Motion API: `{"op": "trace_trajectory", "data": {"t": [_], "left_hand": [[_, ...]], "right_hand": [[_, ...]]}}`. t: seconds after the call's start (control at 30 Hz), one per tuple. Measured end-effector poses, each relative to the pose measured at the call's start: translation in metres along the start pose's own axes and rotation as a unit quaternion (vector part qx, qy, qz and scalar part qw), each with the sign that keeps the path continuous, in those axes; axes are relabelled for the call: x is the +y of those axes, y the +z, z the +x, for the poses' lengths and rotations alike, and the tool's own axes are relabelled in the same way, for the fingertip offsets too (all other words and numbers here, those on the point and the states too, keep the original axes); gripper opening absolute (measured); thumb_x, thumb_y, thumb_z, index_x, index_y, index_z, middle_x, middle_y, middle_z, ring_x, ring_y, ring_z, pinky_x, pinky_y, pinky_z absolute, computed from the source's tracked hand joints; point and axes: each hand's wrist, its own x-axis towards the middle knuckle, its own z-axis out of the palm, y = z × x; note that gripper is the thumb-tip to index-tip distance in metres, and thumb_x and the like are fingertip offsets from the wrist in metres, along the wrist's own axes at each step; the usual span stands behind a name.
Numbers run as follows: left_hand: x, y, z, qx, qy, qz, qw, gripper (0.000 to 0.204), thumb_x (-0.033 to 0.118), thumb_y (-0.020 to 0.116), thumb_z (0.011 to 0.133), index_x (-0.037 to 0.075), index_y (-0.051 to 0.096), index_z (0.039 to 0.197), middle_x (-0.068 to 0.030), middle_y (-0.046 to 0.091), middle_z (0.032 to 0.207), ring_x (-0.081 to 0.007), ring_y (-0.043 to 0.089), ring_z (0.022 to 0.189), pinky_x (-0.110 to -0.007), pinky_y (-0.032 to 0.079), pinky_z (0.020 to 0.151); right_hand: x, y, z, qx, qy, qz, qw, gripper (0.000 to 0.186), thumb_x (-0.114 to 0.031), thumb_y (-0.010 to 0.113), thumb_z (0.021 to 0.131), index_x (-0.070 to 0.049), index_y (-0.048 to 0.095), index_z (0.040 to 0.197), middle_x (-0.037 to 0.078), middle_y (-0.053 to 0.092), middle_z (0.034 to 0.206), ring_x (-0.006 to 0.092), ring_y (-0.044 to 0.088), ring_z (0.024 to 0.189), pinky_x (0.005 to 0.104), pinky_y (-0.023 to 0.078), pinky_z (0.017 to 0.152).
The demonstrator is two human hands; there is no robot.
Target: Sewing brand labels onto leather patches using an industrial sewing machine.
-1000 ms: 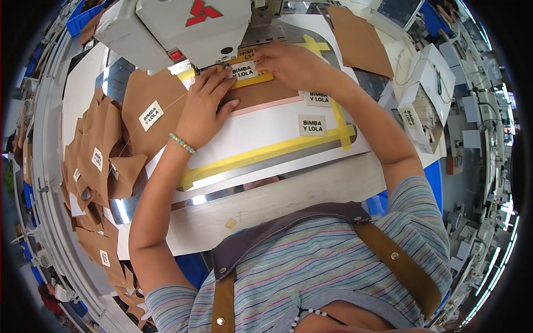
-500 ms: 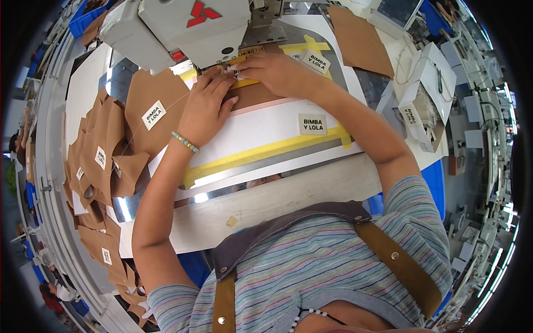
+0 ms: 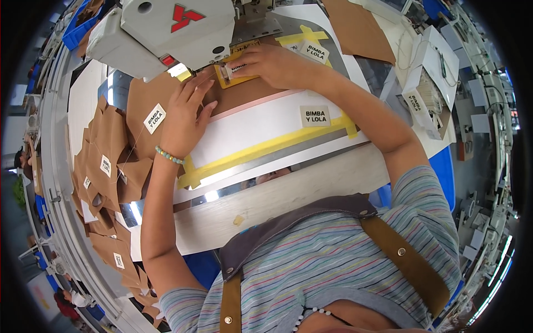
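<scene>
Placing a label in the yellow frame, by the look of it.
The right hand (image 3: 275,65) had its fingertips on the label (image 3: 238,67) inside the yellow frame (image 3: 226,84), on the brown piece (image 3: 244,99) just near of the sewing machine (image 3: 179,44); whether they pinched or pressed could not be told. The left hand (image 3: 187,111) was loosely spread at the piece's left side, gripping nothing visible. The next move seemed to call for squaring the label against the frame and keeping the piece flat.
</scene>
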Motion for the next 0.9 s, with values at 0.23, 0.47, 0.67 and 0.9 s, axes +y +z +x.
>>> {"op": "trace_trajectory", "data": {"t": [0.23,0.47,0.67,0.9], "left_hand": [[-0.005,-0.002,0.000,0.013,0.018,0.038,0.999,0.041,0.007,0.078,0.093,0.001,0.070,0.132,-0.0159,0.066,0.146,-0.0399,0.061,0.129,-0.048,0.052,0.108],[-0.001,-0.001,0.003,-0.022,-0.006,-0.003,1.000,0.038,0.005,0.074,0.096,0.000,0.070,0.134,-0.0163,0.060,0.156,-0.0402,0.057,0.139,-0.048,0.048,0.117],[-0.004,-0.002,0.009,0.001,0.028,0.017,0.999,0.037,0.005,0.078,0.093,-0.001,0.072,0.129,-0.0166,0.066,0.147,-0.0402,0.061,0.129,-0.048,0.052,0.110],[-0.008,-0.005,0.006,-0.021,0.010,0.024,0.999,0.038,0.006,0.074,0.096,-0.001,0.070,0.133,-0.0167,0.067,0.147,-0.0414,0.059,0.135,-0.049,0.048,0.115]], "right_hand": [[-0.005,-0.008,0.003,-0.017,0.015,0.046,0.999,0.048,0.006,0.062,0.091,-0.016,0.080,0.130,0.001,0.069,0.149,0.0289,0.058,0.140,0.0403,0.050,0.119],[-0.009,-0.011,0.002,-0.017,0.031,0.065,0.997,0.047,0.007,0.060,0.092,-0.015,0.081,0.128,0.002,0.070,0.144,0.0277,0.060,0.138,0.0395,0.050,0.117],[-0.002,-0.005,0.008,-0.014,0.044,0.065,0.997,0.044,0.002,0.058,0.097,-0.018,0.082,0.127,0.000,0.070,0.144,0.0267,0.063,0.135,0.0390,0.051,0.117],[0.008,0.001,0.016,-0.001,0.063,0.074,0.995,0.043,-0.002,0.056,0.098,-0.018,0.082,0.128,0.003,0.071,0.144,0.0289,0.063,0.134,0.0415,0.052,0.115]]}}
